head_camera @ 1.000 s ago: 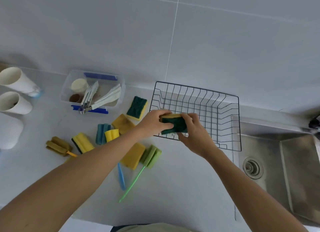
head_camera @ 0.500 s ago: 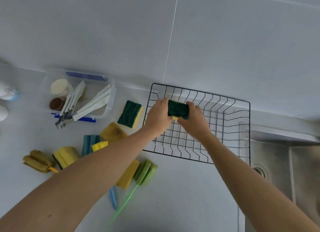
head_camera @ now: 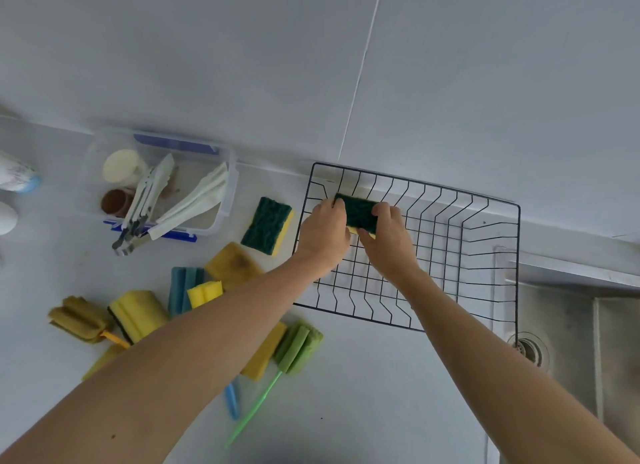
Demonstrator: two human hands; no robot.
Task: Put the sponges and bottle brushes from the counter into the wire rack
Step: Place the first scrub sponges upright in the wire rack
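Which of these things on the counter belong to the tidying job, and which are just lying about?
Part of the job:
wire rack
green sponge held by the left hand and right hand
green-and-yellow sponge
yellow sponges
green bottle brush
blue bottle brush

Just lying about:
clear plastic box with tongs
sink

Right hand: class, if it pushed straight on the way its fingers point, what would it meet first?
The right hand points toward the far wall; past the sponge it holds, it would probably meet the rack's far side first, though depth is unclear.
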